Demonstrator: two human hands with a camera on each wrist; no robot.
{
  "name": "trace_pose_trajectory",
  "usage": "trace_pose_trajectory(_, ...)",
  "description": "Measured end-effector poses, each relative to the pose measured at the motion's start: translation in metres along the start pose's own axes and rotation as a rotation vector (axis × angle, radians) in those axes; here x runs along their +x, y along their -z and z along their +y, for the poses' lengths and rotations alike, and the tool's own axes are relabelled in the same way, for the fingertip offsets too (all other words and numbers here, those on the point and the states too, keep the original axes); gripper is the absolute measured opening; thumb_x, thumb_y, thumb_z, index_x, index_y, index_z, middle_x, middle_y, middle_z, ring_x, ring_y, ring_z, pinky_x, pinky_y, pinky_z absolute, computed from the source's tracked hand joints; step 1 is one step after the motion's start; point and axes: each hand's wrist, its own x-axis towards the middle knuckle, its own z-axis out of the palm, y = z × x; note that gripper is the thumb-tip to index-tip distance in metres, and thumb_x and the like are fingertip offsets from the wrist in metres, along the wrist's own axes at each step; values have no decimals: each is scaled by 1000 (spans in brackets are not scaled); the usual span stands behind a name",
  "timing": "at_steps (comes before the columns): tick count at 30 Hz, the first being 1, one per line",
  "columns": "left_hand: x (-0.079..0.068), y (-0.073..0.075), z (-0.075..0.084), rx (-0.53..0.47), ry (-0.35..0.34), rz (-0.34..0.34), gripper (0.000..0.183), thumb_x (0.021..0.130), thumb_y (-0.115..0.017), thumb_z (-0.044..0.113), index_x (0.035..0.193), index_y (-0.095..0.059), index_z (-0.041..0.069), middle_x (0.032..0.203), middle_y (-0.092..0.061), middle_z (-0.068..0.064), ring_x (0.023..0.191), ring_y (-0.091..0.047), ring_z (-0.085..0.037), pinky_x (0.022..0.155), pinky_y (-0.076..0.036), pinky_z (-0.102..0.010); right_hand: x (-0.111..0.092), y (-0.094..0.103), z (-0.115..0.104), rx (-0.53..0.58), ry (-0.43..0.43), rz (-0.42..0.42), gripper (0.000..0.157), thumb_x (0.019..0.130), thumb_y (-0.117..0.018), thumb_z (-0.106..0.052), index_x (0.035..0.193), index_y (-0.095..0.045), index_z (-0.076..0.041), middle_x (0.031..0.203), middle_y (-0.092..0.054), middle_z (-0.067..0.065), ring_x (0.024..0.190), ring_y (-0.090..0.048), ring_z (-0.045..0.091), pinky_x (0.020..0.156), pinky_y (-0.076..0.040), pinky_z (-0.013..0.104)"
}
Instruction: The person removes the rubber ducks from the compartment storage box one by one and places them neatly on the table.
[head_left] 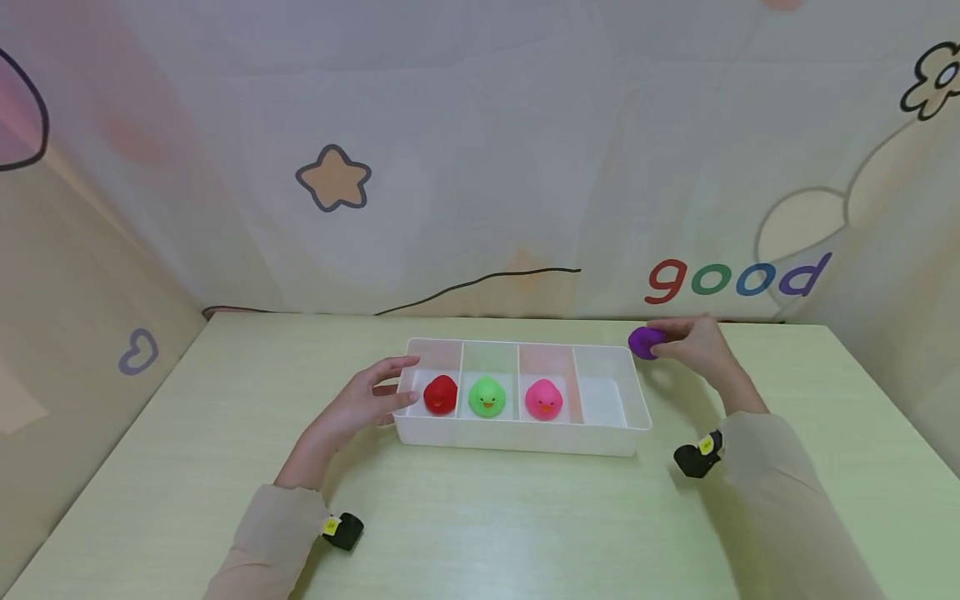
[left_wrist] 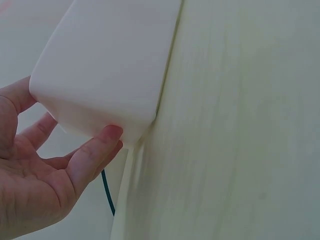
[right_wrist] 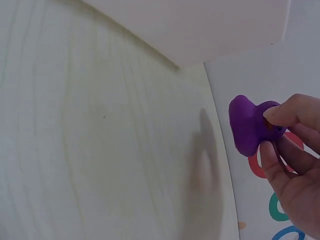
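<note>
A white divided tray [head_left: 517,435] stands on the table, with a red toy duck [head_left: 440,394], a green toy duck [head_left: 487,397] and a pink toy duck [head_left: 543,399] in separate compartments. The rightmost compartment [head_left: 602,400] holds nothing. My left hand [head_left: 373,393] grips the tray's left end; in the left wrist view its fingertips press on the white end wall [left_wrist: 95,112]. Beyond the tray's back right corner, my right hand [head_left: 701,348] pinches a purple toy duck [head_left: 645,342] between thumb and fingers. The right wrist view shows that purple duck [right_wrist: 247,125] held above the surface.
The pale wood-grain table [head_left: 480,517] reaches back to a printed cloth backdrop [head_left: 480,167] with a star and the word "good". Black wrist cameras hang at the left sleeve [head_left: 277,521] and the right sleeve [head_left: 772,467].
</note>
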Motion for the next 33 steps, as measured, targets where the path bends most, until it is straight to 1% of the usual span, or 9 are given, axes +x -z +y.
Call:
trace_pose_trajectory(3,0,-1,0,2,5,5,57,84,-65,20,136,-41,21,139,-35,-10,123,-40,-35,84,-50,-41,2,-2,4,7,-22,-15,45,81,-63,-5,123,-51,7,119,-53,29,110,-51,39,94,-39,45)
trace_pose_trajectory(6,0,-1,0,3,2,3,57,84,-65,19,136,-41,21,139,-34,-11,123,-40,-35,84,-50,-41,4,-4,7,-4,-46,-29,46,82,-63,-6,124,-50,7,121,-52,28,112,-49,40,96,-38,48)
trace_pose_trajectory(12,0,-1,0,-10,-3,-3,56,85,-64,18,136,-41,21,139,-34,-11,124,-39,-35,84,-50,-41,6,-7,11,-15,-83,-58,45,83,-62,-7,125,-51,5,122,-51,28,112,-48,39,94,-41,47)
trace_pose_trajectory(17,0,-1,-1,-16,-3,-2,57,85,-64,18,136,-41,21,139,-34,-10,124,-39,-35,84,-49,-41,8,-9,11,-12,-89,-71,44,83,-62,-5,125,-51,5,122,-52,28,111,-48,39,93,-42,46)
trace_pose_trajectory(27,-1,-1,1,-5,1,3,56,86,-63,15,136,-40,21,140,-33,-11,125,-38,-35,84,-49,-42,7,-8,12,-28,-73,-82,45,83,-61,-6,126,-50,4,123,-50,29,112,-47,39,94,-41,47)
trace_pose_trajectory(33,-1,-1,1,-28,3,-8,57,86,-63,15,137,-39,20,140,-32,-11,125,-38,-35,85,-49,-41,8,-8,13,-20,-102,-91,46,84,-61,-7,127,-49,2,126,-48,28,114,-45,40,96,-39,48)
